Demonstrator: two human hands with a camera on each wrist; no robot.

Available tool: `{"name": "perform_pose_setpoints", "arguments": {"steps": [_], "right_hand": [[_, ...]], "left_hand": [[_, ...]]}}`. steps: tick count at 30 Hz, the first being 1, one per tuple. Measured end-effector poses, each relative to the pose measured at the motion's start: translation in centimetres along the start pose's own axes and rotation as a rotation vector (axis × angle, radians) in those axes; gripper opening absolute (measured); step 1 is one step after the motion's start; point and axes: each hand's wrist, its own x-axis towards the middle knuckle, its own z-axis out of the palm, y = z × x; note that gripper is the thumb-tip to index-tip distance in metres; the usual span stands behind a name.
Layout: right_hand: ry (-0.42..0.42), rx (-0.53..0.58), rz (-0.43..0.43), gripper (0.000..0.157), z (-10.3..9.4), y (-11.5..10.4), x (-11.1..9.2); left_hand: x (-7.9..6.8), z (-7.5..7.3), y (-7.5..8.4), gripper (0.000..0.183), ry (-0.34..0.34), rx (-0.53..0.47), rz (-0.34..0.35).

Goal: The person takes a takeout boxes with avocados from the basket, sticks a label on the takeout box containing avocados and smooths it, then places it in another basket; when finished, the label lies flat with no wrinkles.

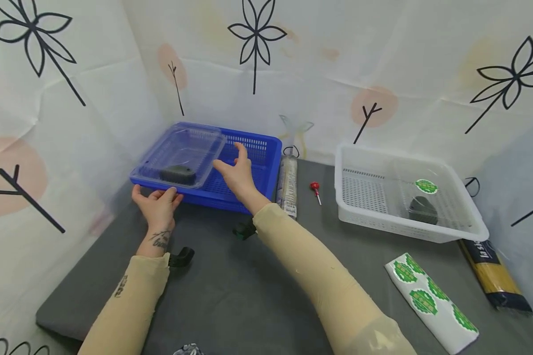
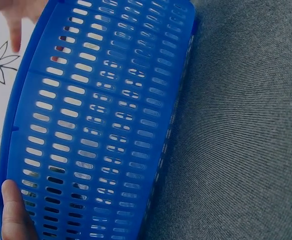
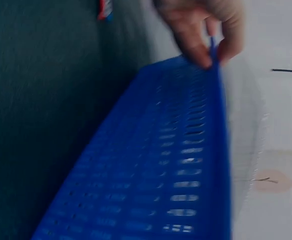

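Observation:
A blue plastic basket [image 1: 204,198] with slotted walls stands at the back left, against the cloth. In its left part lies a clear plastic container [image 1: 197,145], with a dark grey block [image 1: 177,174] seen at its front end. My left hand [image 1: 157,207] grips the basket's front rim near the left corner, its thumb [image 2: 14,212] against the wall. Over the basket's right part, my right hand [image 1: 237,175] has its thumb and index finger spread apart, close to the container's right edge. Nothing is between those fingers. The right wrist view is blurred.
Right of the blue basket lie a long wrapped packet [image 1: 287,185] and a red lollipop [image 1: 314,186]. A white basket [image 1: 382,227] holds another clear container and dark block. Nearer are a white sheet with green stickers [image 1: 426,301] and a spaghetti pack [image 1: 499,271].

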Motion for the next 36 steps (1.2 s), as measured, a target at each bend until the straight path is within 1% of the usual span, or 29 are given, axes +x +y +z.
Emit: {"name": "perform_pose_setpoints", "arguments": {"steps": [3,9,14,16,22,27,31,33,36], "right_hand": [[0.012,-0.052,0.014,0.07,0.9,0.3,0.7],[-0.034,0.001,0.086,0.074,2.1,0.5,1.5],[-0.078,-0.025,0.123,0.076,2.9,0.6,1.9],[-0.096,-0.019,0.136,0.076,3.2,0.5,2.0],[-0.15,0.016,0.129,0.075,4.2,0.2,2.0],[-0.165,-0.005,0.113,0.074,4.9,0.3,2.0],[-0.169,-0.04,0.087,0.073,5.0,0.4,2.2],[-0.178,-0.028,0.085,0.074,4.9,0.4,2.4],[-0.181,0.012,0.108,0.075,4.7,0.2,2.5]], "left_hand": [[0.0,0.1,0.0,0.098,0.005,0.007,0.01],[0.1,0.2,-0.2,0.098,0.0,0.014,0.027],[-0.1,0.0,-0.3,0.096,0.008,0.023,0.033],[-0.2,0.1,-0.3,0.096,0.017,0.025,0.038],[-0.2,0.2,-0.4,0.098,0.028,0.012,0.046],[-0.2,0.1,-0.4,0.098,0.036,0.011,0.056],[-0.2,0.1,-0.5,0.097,0.035,0.024,0.067],[-0.1,0.1,-0.6,0.097,0.035,0.029,0.071],[-0.1,0.1,-0.6,0.097,0.036,0.032,0.073]]}}
